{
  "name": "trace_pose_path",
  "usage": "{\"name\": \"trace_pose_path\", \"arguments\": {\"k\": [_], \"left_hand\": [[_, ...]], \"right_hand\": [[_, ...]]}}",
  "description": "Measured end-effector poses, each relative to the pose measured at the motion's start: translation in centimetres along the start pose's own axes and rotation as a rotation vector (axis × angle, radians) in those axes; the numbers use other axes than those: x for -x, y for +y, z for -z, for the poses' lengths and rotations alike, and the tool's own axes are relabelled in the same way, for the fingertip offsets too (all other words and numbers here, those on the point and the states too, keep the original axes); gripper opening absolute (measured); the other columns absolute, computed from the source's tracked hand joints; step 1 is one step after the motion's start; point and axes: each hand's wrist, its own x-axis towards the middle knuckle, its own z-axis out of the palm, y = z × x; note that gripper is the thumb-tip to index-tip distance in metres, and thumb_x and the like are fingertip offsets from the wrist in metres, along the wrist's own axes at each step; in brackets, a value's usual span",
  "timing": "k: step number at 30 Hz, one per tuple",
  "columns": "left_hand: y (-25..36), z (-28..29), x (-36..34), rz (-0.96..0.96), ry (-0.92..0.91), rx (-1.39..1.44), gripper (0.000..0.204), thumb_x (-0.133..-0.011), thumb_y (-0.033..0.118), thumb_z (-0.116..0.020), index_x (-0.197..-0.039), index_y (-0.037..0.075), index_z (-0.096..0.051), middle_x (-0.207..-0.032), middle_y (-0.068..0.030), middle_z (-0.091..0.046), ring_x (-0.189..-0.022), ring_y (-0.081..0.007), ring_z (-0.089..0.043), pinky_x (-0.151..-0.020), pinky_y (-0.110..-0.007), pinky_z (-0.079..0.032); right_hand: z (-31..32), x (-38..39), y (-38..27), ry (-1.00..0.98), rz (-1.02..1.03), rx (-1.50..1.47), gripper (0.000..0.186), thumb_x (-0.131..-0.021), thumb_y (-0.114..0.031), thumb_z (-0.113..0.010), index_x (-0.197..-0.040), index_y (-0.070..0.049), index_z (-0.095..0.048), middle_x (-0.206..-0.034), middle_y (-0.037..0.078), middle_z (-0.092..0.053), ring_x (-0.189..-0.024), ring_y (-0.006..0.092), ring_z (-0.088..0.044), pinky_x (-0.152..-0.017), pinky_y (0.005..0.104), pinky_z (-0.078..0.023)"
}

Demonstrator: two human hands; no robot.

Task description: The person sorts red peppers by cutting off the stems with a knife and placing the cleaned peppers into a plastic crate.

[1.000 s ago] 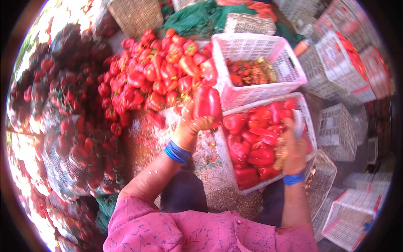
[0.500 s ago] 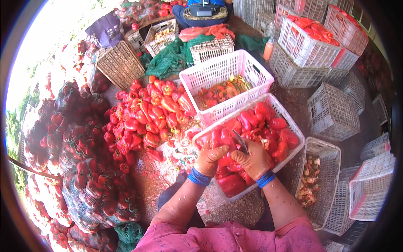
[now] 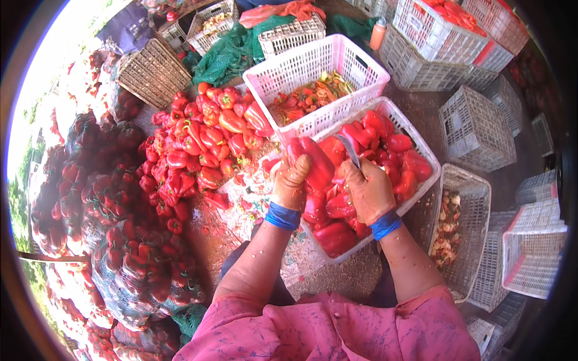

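There is one view, from a camera on the person's head. It looks straight down, close to the left hand [image 3: 291,180] and right hand [image 3: 368,191], above white plastic crates [image 3: 385,78]. Edges bend round.

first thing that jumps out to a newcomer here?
The heap of red peppers on the ground at left, with netted sacks of more peppers beside it. At centre, the left hand holds a red pepper over a white crate of peppers while the right hand holds a knife to it.
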Motion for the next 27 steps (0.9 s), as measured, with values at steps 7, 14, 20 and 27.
{"name": "trace_pose_path", "arguments": {"k": [7, 14, 20, 27], "left_hand": [[0.3, -0.2, -0.2, -0.258, -0.007, -0.633, 0.079, -0.074, 0.039, -0.092, -0.132, 0.004, -0.052, -0.114, -0.0051, -0.067, -0.105, -0.0163, -0.063, -0.091, -0.031, -0.052], [-2.1, -0.2, -0.5, -0.252, 0.097, -0.731, 0.08, -0.075, 0.039, -0.091, -0.132, -0.001, -0.052, -0.115, -0.008, -0.066, -0.106, -0.0156, -0.061, -0.092, -0.032, -0.051], [-1.6, -2.4, -0.6, -0.24, 0.008, -0.716, 0.068, -0.077, 0.043, -0.089, -0.12, 0.003, -0.054, -0.107, -0.0035, -0.065, -0.098, -0.0141, -0.061, -0.088, -0.031, -0.051], [-2.4, 0.5, -3.0, -0.212, 0.11, -0.288, 0.039, -0.098, 0.027, -0.069, -0.13, 0.007, -0.057, -0.113, -0.0055, -0.066, -0.098, -0.0163, -0.067, -0.085, -0.033, -0.059]], "right_hand": [[-0.7, -0.2, 0.0, -0.113, 0.097, 0.192, 0.044, -0.102, -0.045, -0.054, -0.099, -0.004, -0.067, -0.088, 0.024, -0.067, -0.088, 0.0453, -0.065, -0.072, 0.0495, -0.051], [-0.4, -0.5, 0.5, -0.197, -0.17, 0.153, 0.049, -0.1, -0.05, -0.054, -0.099, -0.004, -0.068, -0.089, 0.026, -0.068, -0.089, 0.0458, -0.065, -0.073, 0.0517, -0.051], [1.4, -0.8, -0.6, -0.193, -0.109, 0.307, 0.057, -0.1, -0.056, -0.051, -0.092, -0.003, -0.069, -0.086, 0.026, -0.068, -0.087, 0.0466, -0.066, -0.073, 0.0526, -0.05], [0.2, -0.1, 2.1, -0.277, -0.078, 0.604, 0.052, -0.097, -0.051, -0.055, -0.1, -0.002, -0.071, -0.096, 0.026, -0.07, -0.095, 0.0458, -0.066, -0.085, 0.0523, -0.051]]}}
